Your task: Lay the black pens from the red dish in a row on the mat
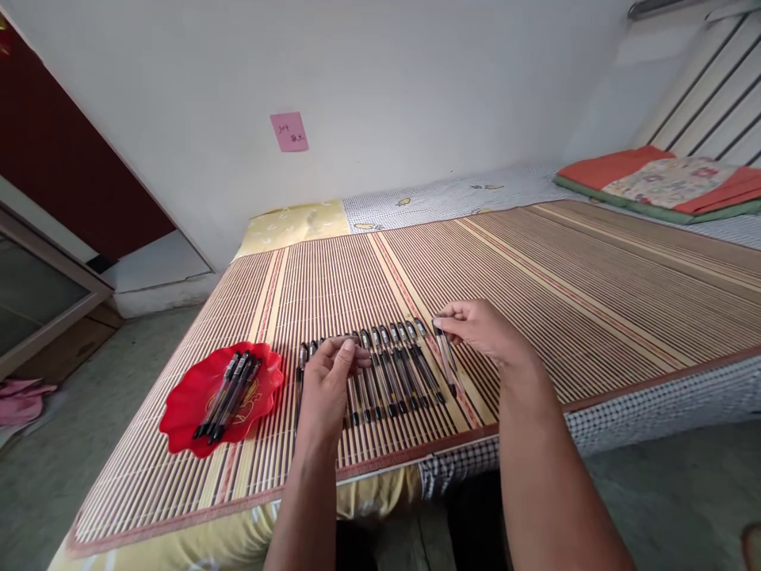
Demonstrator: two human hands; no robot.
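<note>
A row of several clear-barrelled pens with black caps (pixel 392 369) lies side by side on the striped bamboo mat (pixel 333 277). My right hand (pixel 476 329) pinches the capped top of a pen (pixel 445 361) just right of the row, its tip pointing toward me. Over the left part of the row is my left hand (pixel 333 369), fingers loosely curled and thumb apart, with no pen visible in it. That hand hides some pens beneath it. To its left, a red scalloped plate (pixel 184 396) holds several more pens (pixel 231 396) in a loose bundle.
The mat covers a bed with a patterned sheet (pixel 440 190). Folded orange and floral bedding (pixel 666 182) rests at the far right by a metal headboard (pixel 713 95). A pink note (pixel 289 132) is stuck on the white wall. Pink cloth (pixel 24 404) lies on the floor at left.
</note>
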